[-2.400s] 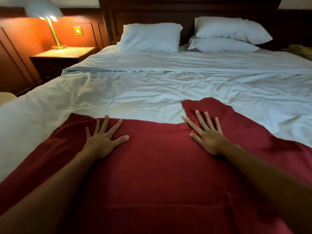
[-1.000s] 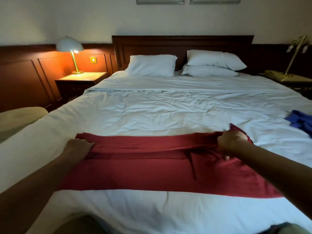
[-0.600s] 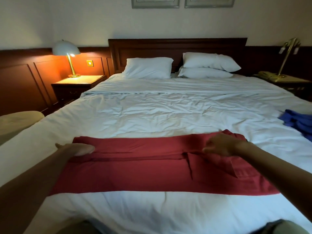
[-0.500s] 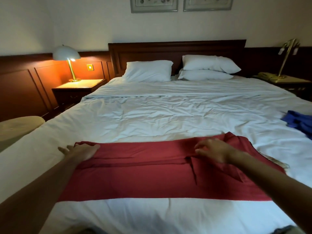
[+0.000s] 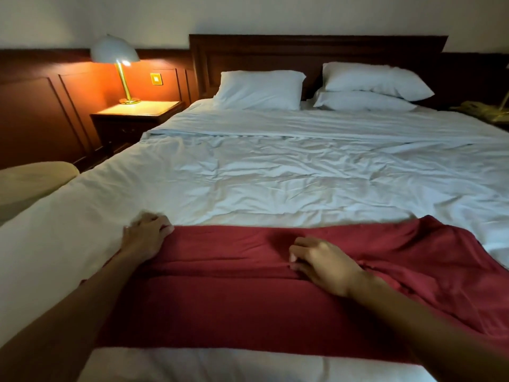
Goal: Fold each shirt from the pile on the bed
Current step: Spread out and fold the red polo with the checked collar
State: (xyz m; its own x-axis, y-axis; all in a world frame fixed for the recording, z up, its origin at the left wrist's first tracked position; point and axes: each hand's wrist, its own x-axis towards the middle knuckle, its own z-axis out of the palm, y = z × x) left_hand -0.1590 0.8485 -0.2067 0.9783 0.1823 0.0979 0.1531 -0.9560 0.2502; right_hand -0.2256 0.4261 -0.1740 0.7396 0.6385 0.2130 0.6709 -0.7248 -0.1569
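Head view: the red shirt (image 5: 248,299) lies on the white bed (image 5: 275,175) at its near end, with its long axis crosswise to the bed, from the person's left to right. It is doubled into a wide band. The near edge is straight and parallel to the foot of the bed, and the far edge is nearly so. A lengthwise fold ridge runs along the middle of the band. The left end is squared off, while the right end is looser, rumpled, and spreads toward the right margin of the frame. The cloth is plain dark red; no print or label can be made out. The left hand (image 5: 146,237) sits at the far left corner of the shirt, forearm crossing the left end. Its fingers (image 5: 153,217) are curled and close together, tips down at the sheet beside the corner; whether cloth is caught under them cannot be told. The right hand (image 5: 325,264) rests knuckles up on the middle of the band, forearm lying over the right half. Its fingers (image 5: 296,256) are curled inward and pinch the fold ridge. A lit lamp (image 5: 115,55) stands on the nightstand (image 5: 140,111), left of the pillows.
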